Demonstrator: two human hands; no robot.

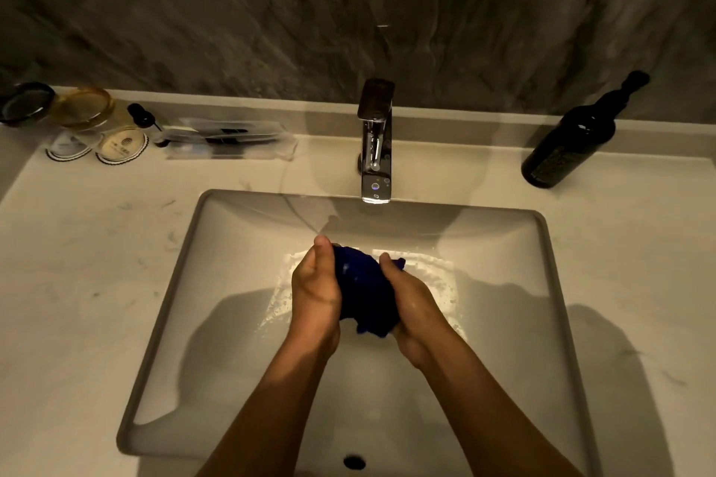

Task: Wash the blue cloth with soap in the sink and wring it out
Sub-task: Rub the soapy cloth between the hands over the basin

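Observation:
The blue cloth (364, 290) is bunched into a dark wet wad over the middle of the white rectangular sink (174, 275). My left hand (315, 288) presses it from the left, my right hand (412, 304) from the right, and both are closed on it. A corner of cloth hangs out below the palms. Foamy water lies in the basin under the hands. The chrome faucet (375, 143) stands behind the sink. No stream from its spout is visible.
A dark pump bottle (569, 143) stands at the back right of the pale counter (77, 263). At the back left are glasses (83, 106), round coasters (121, 146), a small dark bottle and a clear tray of packets (228, 139). The overflow hole (354, 462) is in the sink's near wall.

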